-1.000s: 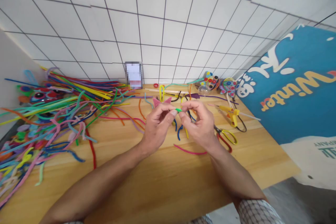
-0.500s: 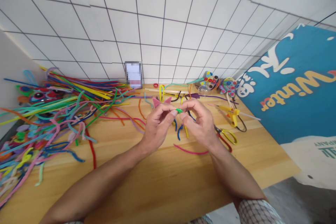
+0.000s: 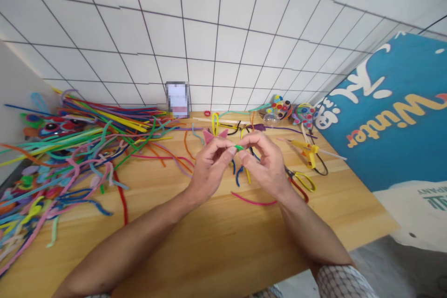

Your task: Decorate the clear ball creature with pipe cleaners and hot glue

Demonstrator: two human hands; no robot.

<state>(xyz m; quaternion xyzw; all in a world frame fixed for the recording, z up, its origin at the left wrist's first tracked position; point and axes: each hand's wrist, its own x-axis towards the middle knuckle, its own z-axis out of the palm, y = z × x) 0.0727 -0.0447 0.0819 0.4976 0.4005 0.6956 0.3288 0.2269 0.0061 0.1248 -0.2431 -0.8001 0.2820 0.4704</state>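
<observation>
A short piece of green pipe cleaner (image 3: 239, 148) is pinched between both hands above the middle of the table. My left hand (image 3: 211, 167) grips its left end with thumb and forefinger, and my right hand (image 3: 263, 163) has the other end the same way. Most of the piece is hidden by the fingertips. Just behind the hands is a pink shape with two pointed ears (image 3: 208, 136), partly covered by my left hand. A yellow pipe cleaner loop (image 3: 215, 124) stands behind it. Blue pipe cleaner bits (image 3: 239, 177) lie under the hands.
Many coloured pipe cleaners (image 3: 115, 111) are heaped at the left. A phone (image 3: 178, 99) leans on the tiled wall. At right lie yellow-handled scissors (image 3: 304, 180) and a yellow glue gun (image 3: 309, 152). Decorated crafts (image 3: 279, 108) sit at the back right. A pink pipe cleaner (image 3: 253, 201) lies nearer me.
</observation>
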